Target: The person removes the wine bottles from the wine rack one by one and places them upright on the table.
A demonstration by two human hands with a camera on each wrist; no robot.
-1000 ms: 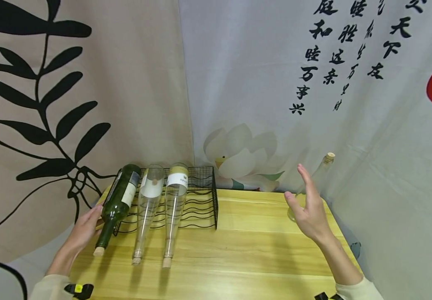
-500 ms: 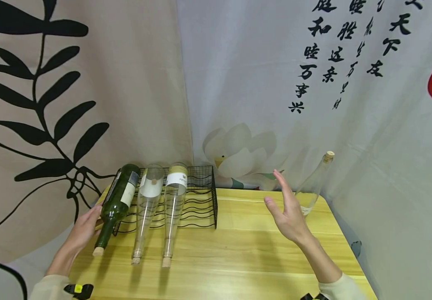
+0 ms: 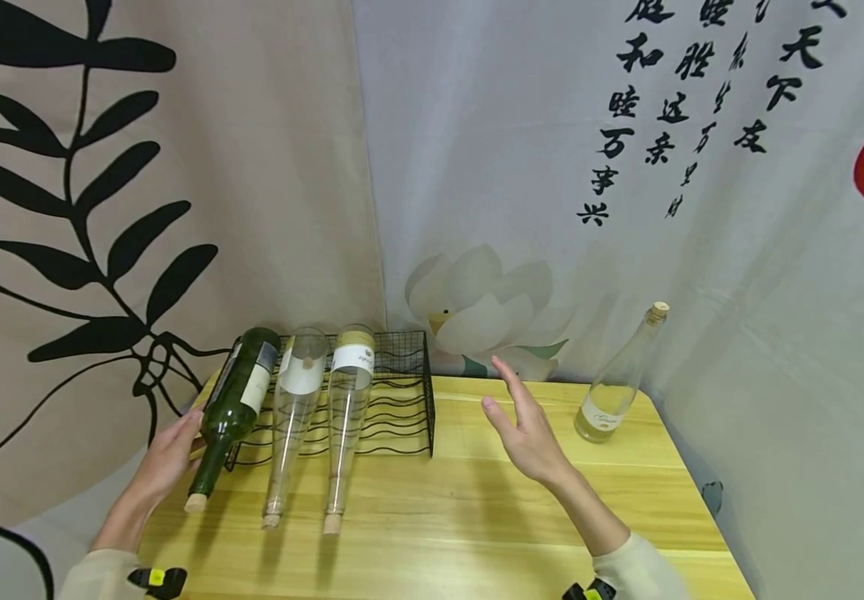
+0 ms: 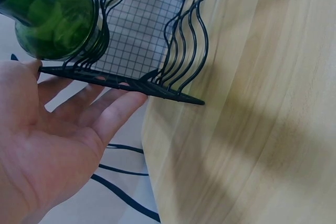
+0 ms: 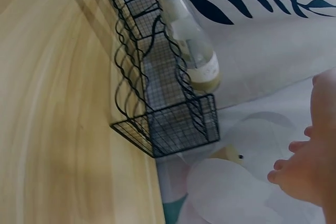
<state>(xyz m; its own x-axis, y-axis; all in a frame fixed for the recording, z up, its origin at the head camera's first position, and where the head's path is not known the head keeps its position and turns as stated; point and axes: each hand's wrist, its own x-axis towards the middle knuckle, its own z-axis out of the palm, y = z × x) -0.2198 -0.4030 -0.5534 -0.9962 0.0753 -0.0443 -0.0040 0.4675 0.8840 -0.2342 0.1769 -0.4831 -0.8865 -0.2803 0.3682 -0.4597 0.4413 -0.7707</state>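
My left hand [image 3: 167, 454] rests its fingers against the left end of a black wire wine rack [image 3: 429, 400]. In the left wrist view, the left fingers [image 4: 121, 111] lie along the outer side of the rack's end frame, fairly straight. A green corked wine bottle [image 3: 227, 415] lies on the rack beside that hand, its neck toward me. To its right lie two clear corked bottles, one with a plain white label [image 3: 302, 379] and one with a gold base [image 3: 354, 358]. My right hand [image 3: 532, 437] hangs above the table, fingers extended, holding nothing.
Another clear corked bottle [image 3: 602, 410] stands upright at the table's back right. The wooden table [image 3: 476, 533] ends at its back edge by a hanging cloth [image 3: 491, 167] printed with leaves, a flower and writing. Bottle necks overhang the rack's front.
My right hand has moved left, away from the standing bottle toward the rack, and that bottle now shows fully. My left hand and the bottles on the rack stay in place.
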